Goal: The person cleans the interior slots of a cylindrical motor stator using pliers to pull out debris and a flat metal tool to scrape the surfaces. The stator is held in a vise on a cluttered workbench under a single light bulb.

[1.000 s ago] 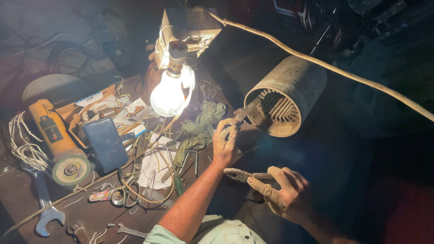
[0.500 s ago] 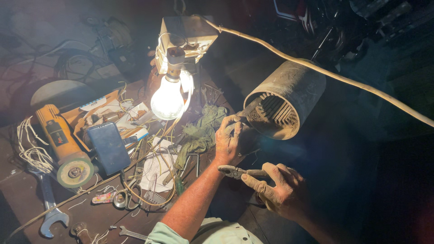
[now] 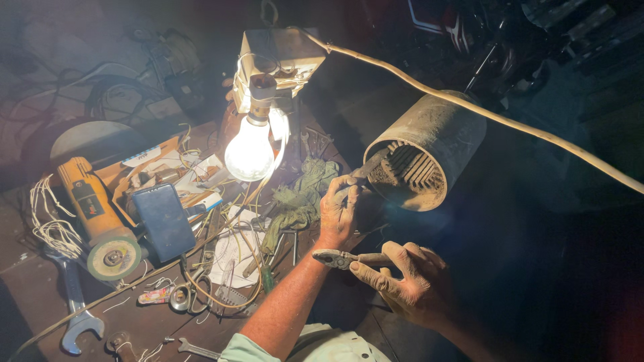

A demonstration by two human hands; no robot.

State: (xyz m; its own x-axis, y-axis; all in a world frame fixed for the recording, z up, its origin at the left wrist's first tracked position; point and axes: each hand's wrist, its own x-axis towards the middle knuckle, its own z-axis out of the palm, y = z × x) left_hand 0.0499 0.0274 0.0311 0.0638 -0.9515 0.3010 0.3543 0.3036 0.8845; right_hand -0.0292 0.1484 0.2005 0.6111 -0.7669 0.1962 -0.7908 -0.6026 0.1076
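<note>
A dusty cylindrical motor housing (image 3: 429, 151) lies on its side, its open slotted end facing me. My left hand (image 3: 341, 213) is closed on a flat metal tool (image 3: 373, 165) whose tip rests at the rim of that opening. Nearer to me, my right hand (image 3: 406, 281) grips a pair of pliers (image 3: 343, 258), jaws pointing left, just below the left wrist. A lit bare bulb (image 3: 249, 155) hangs from a box fitting left of the hands.
A yellow angle grinder (image 3: 94, 214), a dark blue box (image 3: 164, 221), a spanner (image 3: 75, 308), loose wires and a green rag (image 3: 298, 198) cover the bench at left. A pale cable (image 3: 510, 124) runs diagonally over the motor. The right side is dark.
The view has shifted slightly. My right hand with the pliers has moved a little up toward the left wrist. The left hand stays at the motor's rim.
</note>
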